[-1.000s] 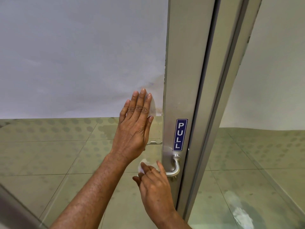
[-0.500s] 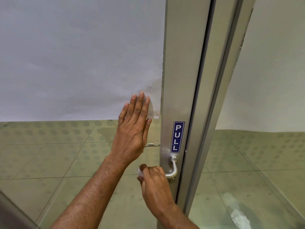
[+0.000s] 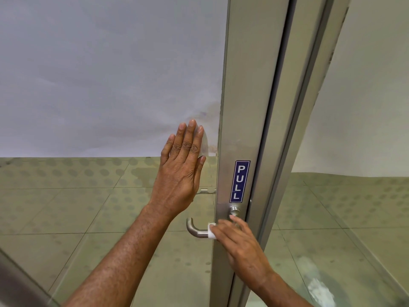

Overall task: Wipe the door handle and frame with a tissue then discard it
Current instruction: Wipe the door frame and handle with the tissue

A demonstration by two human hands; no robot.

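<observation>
A brushed-metal lever door handle (image 3: 195, 231) sticks out to the left from the grey metal door frame (image 3: 245, 107), below a blue PULL sticker (image 3: 239, 181). My right hand (image 3: 240, 242) is wrapped around the handle near its base, with a white tissue (image 3: 212, 231) pressed between the fingers and the lever. The handle's free curved end is bare. My left hand (image 3: 181, 169) lies flat, fingers together, against the glass door panel (image 3: 99, 207) left of the frame.
The upper part of the glass is frosted white. Through the clear lower part I see a green tiled floor (image 3: 66, 218). Right of the frame a second glass pane (image 3: 354, 196) shows a white smear (image 3: 318, 289) low down.
My right hand with the tissue has slid along the handle from its free left end toward the base at the frame, uncovering the curved end. The left hand stays flat on the glass.
</observation>
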